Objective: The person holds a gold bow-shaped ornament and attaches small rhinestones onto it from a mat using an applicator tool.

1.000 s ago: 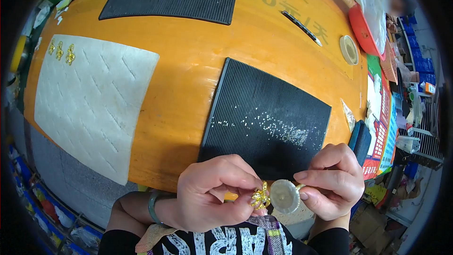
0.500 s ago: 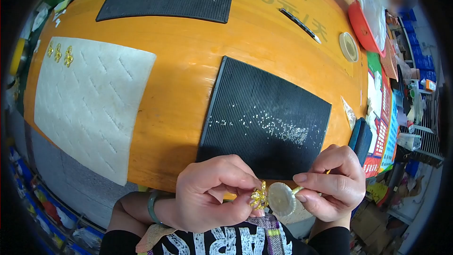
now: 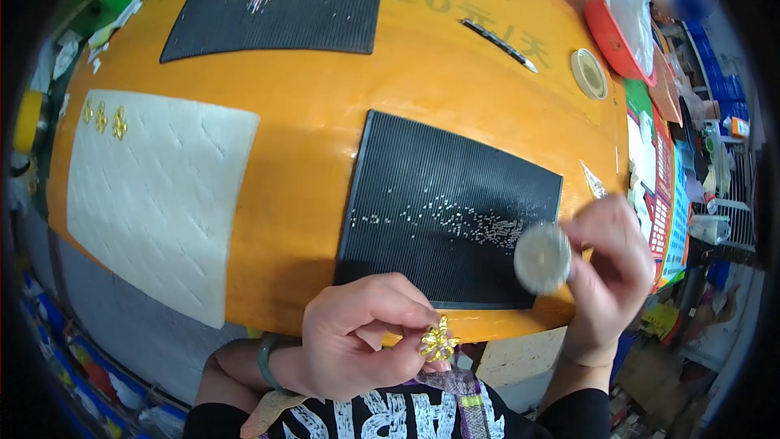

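My left hand (image 3: 370, 337) is pinched on a shiny gold flower-shaped ornament (image 3: 439, 340), held low in front of my shirt. My right hand (image 3: 609, 272) is raised to the right, fingers closed at the edge of a round pale disc (image 3: 543, 258), slightly blurred by motion. Below and behind the disc lies a black ribbed mat (image 3: 431, 162) with many tiny clear stones (image 3: 496, 228) scattered over it. The two hands are apart, and the disc is up and right of the ornament.
A white slitted board (image 3: 162, 211) on the left bears several gold flowers (image 3: 119, 123) at its top edge. Another black mat (image 3: 211, 20) with small stones lies farther back. A black pen (image 3: 500, 45), a round shallow dish (image 3: 588, 73) and a red basin (image 3: 615, 36) are on the orange table.
My right hand has moved up and right with the pale disc, away from the gold ornament. My left hand stays nearly in place, still pinching the ornament. The view has shifted slightly.
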`<control>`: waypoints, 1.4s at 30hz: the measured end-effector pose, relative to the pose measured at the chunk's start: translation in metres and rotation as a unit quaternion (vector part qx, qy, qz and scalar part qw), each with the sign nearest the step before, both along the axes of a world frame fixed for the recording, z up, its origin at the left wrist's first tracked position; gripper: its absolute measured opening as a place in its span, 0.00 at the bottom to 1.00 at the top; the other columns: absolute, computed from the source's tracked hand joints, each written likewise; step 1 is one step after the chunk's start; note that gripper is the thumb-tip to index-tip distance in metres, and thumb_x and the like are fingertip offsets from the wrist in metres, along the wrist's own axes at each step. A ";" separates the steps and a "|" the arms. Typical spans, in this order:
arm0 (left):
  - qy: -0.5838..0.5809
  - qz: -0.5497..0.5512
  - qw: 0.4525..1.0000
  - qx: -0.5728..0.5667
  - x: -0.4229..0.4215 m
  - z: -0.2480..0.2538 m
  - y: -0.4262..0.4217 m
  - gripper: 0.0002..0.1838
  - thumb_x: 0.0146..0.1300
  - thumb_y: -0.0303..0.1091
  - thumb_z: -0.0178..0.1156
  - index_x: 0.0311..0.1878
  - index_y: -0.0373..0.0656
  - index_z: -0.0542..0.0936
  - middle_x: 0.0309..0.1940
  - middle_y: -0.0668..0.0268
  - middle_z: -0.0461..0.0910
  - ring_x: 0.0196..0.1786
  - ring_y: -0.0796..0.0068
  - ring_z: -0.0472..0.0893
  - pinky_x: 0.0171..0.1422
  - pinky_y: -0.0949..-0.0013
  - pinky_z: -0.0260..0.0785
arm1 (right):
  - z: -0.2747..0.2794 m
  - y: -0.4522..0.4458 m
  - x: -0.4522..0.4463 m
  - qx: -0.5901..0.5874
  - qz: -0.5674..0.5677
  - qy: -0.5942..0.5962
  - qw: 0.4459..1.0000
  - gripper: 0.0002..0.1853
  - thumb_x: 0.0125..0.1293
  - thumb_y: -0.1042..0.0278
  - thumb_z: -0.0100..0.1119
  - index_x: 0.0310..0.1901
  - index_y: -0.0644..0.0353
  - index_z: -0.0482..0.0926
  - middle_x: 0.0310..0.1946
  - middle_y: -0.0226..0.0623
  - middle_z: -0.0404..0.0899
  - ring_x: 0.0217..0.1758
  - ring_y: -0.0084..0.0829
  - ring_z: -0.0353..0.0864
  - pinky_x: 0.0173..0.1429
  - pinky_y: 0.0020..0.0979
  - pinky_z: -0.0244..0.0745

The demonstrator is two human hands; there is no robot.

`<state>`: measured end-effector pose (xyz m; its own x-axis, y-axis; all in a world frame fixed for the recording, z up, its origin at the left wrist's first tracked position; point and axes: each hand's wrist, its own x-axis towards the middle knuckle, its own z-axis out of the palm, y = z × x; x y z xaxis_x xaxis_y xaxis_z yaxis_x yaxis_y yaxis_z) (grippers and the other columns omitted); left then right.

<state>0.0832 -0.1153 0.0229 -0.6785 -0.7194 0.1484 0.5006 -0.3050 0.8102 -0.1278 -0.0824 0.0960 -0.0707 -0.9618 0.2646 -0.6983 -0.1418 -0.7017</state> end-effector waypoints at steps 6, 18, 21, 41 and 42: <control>0.055 -0.003 0.993 0.106 0.001 -0.002 0.006 0.09 0.53 0.12 0.49 0.39 0.27 0.70 0.35 0.48 0.72 0.33 0.67 0.80 0.38 0.71 0.77 | -0.032 -0.013 -0.037 0.043 -0.031 0.024 0.998 0.05 0.48 0.77 0.62 0.30 0.62 0.79 0.25 0.33 0.72 0.30 0.29 0.71 0.35 0.25 0.65; -0.043 0.007 0.996 0.073 0.002 0.003 0.003 0.03 0.54 0.17 0.44 0.32 0.35 0.64 0.26 0.53 0.71 0.17 0.69 0.74 0.20 0.72 0.74 | -0.016 0.009 -0.075 0.035 -0.161 0.208 0.964 0.12 0.49 0.73 0.62 0.37 0.64 0.77 0.31 0.40 0.73 0.36 0.38 0.72 0.41 0.32 0.68; -0.036 0.010 0.997 0.065 0.001 0.001 0.004 0.03 0.54 0.18 0.44 0.31 0.35 0.64 0.25 0.53 0.71 0.16 0.70 0.73 0.19 0.72 0.74 | -0.007 0.021 -0.106 0.144 -0.187 0.278 0.931 0.12 0.50 0.69 0.61 0.37 0.64 0.77 0.34 0.42 0.72 0.44 0.40 0.68 0.48 0.35 0.65; 0.078 -0.056 0.989 0.116 0.007 -0.008 0.002 0.08 0.58 0.18 0.48 0.42 0.31 0.68 0.36 0.50 0.72 0.31 0.73 0.78 0.35 0.74 0.75 | 0.011 0.010 0.017 0.070 0.219 -0.079 0.970 0.05 0.57 0.70 0.55 0.32 0.63 0.75 0.20 0.38 0.76 0.18 0.33 0.74 0.22 0.29 0.68; 0.077 -0.054 0.989 0.117 0.008 -0.007 0.001 0.08 0.58 0.18 0.48 0.42 0.31 0.68 0.36 0.50 0.72 0.31 0.73 0.78 0.35 0.74 0.75 | 0.013 0.010 0.019 0.084 0.228 -0.069 0.968 0.06 0.56 0.70 0.56 0.31 0.63 0.75 0.19 0.37 0.76 0.17 0.33 0.74 0.21 0.28 0.67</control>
